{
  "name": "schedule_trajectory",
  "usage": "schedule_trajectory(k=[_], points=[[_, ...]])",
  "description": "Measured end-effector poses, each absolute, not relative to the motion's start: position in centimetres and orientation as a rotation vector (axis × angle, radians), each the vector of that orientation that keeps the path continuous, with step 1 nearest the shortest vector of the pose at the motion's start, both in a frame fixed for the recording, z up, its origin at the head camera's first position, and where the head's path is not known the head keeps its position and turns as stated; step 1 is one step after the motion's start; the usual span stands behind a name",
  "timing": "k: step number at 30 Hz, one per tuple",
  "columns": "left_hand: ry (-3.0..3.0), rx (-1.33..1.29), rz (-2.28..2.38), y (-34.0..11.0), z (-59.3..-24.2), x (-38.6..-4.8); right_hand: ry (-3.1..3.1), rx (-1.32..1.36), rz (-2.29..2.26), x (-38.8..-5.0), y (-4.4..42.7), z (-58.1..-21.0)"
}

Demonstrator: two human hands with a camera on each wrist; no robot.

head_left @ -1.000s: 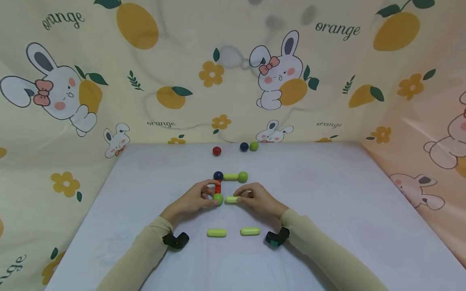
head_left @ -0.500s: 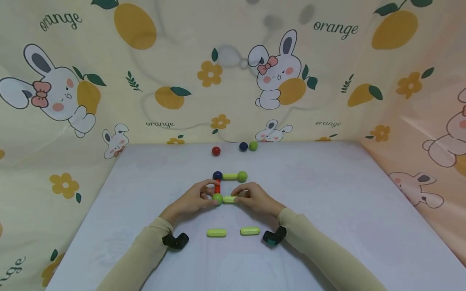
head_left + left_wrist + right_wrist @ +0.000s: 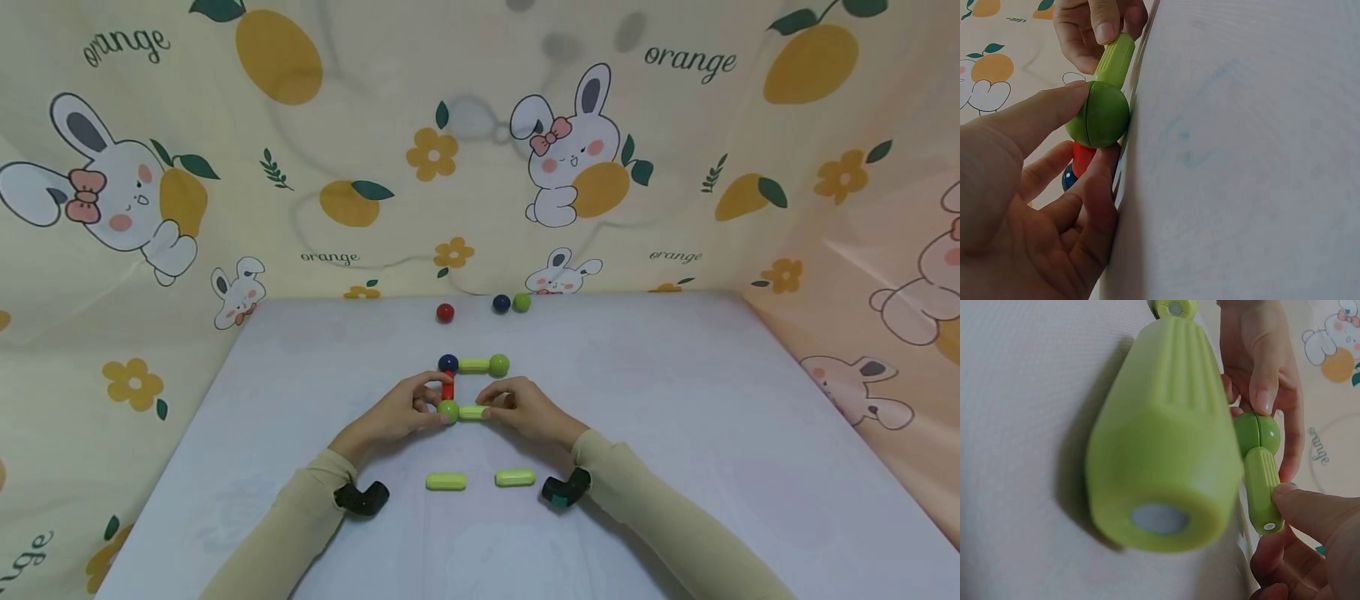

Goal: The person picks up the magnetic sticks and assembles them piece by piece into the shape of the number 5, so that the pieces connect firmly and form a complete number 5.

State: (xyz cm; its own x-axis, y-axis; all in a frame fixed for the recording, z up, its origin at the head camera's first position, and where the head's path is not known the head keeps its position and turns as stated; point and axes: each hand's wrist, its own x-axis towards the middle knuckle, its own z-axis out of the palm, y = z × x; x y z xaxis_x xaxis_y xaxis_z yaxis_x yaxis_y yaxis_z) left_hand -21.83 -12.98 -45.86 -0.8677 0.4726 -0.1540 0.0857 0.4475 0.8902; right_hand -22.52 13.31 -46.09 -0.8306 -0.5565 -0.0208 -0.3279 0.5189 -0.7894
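Lime rod (image 3: pixel 1261 490) against green ball (image 3: pixel 1259 432), far tip (image 3: pixel 1269 527) pale (right-wrist view only).

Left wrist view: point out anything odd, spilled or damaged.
Faint blue marks lie on the table, to the picture's right of the green ball: odd on an otherwise pale surface; their cause cannot be told. The ball's dark line is likely just a seam.

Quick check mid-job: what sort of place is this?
Probably a staged tabletop recording spot rather than a workshop: a white table, a backdrop printed with rabbits and oranges, and magnetic-looking toy rods and toy balls. I can't tell what building it's in.
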Motion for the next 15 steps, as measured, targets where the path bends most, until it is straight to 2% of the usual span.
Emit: schedule_trajectory(k=[15], points=[[2.346,0.472,1.369,-12.99,-46.09,-22.04,2.473,-0.71,-1.226,-22.62,13.44,-46.14]])
